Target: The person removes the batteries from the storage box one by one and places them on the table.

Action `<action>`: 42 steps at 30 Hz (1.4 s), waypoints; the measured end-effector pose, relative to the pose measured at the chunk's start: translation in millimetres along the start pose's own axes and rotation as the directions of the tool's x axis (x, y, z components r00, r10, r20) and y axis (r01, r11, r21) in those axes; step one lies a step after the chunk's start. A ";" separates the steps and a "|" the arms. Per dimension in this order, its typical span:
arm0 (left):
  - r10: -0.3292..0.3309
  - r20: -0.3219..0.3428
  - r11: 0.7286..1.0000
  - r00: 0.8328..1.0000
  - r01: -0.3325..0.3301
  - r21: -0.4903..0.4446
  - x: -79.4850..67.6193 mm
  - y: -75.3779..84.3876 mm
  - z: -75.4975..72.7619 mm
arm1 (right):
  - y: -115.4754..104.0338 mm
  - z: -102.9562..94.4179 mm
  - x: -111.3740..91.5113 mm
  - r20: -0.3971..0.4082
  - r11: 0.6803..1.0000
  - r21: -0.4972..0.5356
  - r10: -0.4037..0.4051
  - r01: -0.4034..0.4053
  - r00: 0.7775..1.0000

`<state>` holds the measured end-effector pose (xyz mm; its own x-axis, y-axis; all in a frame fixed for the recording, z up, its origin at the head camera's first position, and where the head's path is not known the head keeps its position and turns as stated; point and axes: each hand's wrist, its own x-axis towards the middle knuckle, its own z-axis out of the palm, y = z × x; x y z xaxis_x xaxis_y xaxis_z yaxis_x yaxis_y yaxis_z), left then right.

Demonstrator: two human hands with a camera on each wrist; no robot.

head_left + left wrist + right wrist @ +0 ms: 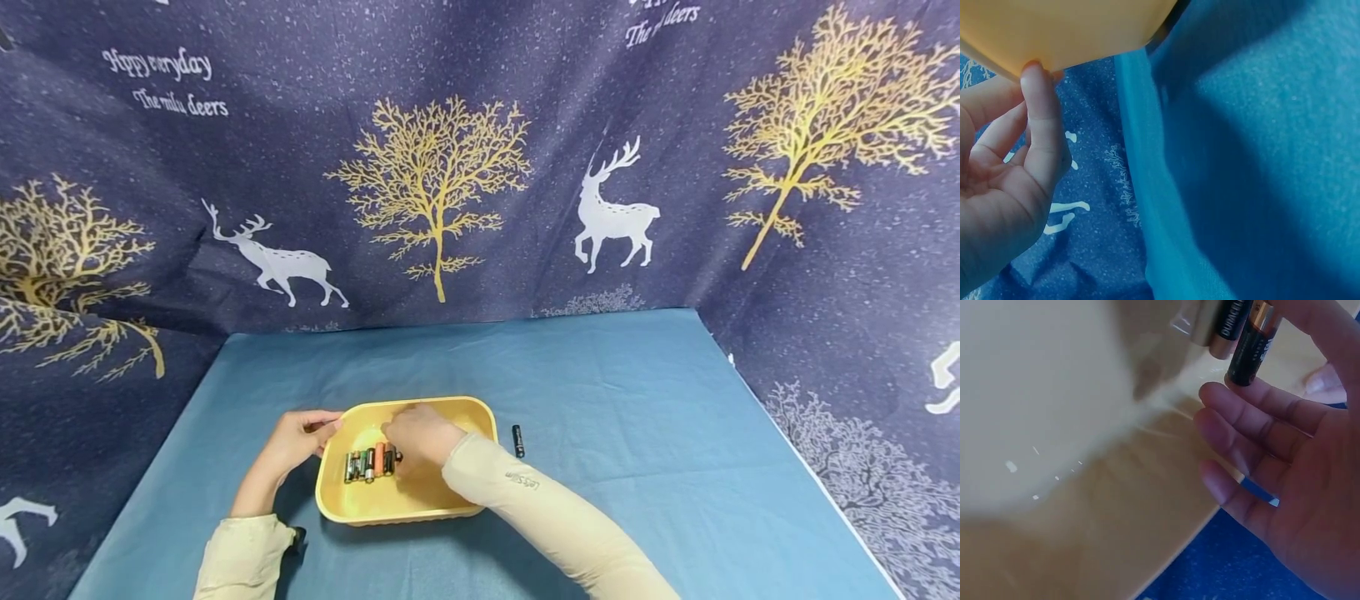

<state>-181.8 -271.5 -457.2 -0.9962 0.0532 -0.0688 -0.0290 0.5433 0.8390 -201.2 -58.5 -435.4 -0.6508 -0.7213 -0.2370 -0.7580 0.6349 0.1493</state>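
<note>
A yellow plastic bin (363, 507) stands on the blue cloth, its far left corner rim pinched between the thumb and fingers of my left hand (296, 437). In the left wrist view the thumb (1040, 103) presses against the bin's wall. My right hand (420, 433) reaches down inside the bin. Between its thumb and index finger it pinches a dark battery with a copper end (1249, 359), while the other fingers spread loosely. Several batteries, an orange one (379, 459) among them, lie side by side in a row on the bin's floor, left of the right hand.
A single black battery (518, 441) lies on the blue cloth (637, 467) to the right of the bin. Behind and at both sides hangs dark blue fabric (480, 75) printed with deer and golden trees. A small dark object (298, 537) shows at the left wrist.
</note>
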 end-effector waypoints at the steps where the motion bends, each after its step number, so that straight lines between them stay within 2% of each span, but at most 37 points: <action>1: 0.000 0.001 1.000 1.000 0.001 -0.001 0.0 -0.2 -0.2 | 0.3 -1.5 -1.3 -0.009 1.000 0.003 -0.008 0.008 1.000; 7: -0.006 0.006 1.000 1.000 0.006 -0.009 -0.1 -0.4 -0.6 | 2.0 -11.7 -8.9 -0.051 0.999 0.010 -0.045 0.046 0.998; 12: -0.005 0.002 1.000 1.000 0.005 -0.004 -0.5 1.1 -0.3 | 4.9 -20.0 -15.3 -0.046 0.999 0.015 -0.037 0.038 0.998; 21: 0.000 0.001 1.000 1.000 0.000 -0.011 -0.2 2.8 0.2 | 16.0 -32.8 -34.9 -0.098 0.999 0.001 -0.035 0.035 0.995; 30: -0.005 -0.002 1.000 1.000 0.005 -0.009 -0.7 0.5 1.5 | 26.3 -33.1 -46.8 -0.140 0.999 -0.008 -0.042 0.041 0.989; 42: 0.004 -0.002 1.000 1.000 -0.004 -0.009 -1.0 0.9 -0.1 | 47.8 -34.5 -59.6 -0.181 0.999 0.038 -0.013 0.020 0.983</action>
<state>-180.8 -271.2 -456.3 -0.9965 0.0536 -0.0644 -0.0257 0.5357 0.8440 -200.2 5.3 -381.1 -0.6381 -0.7675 -0.0609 -0.7686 0.6304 0.1084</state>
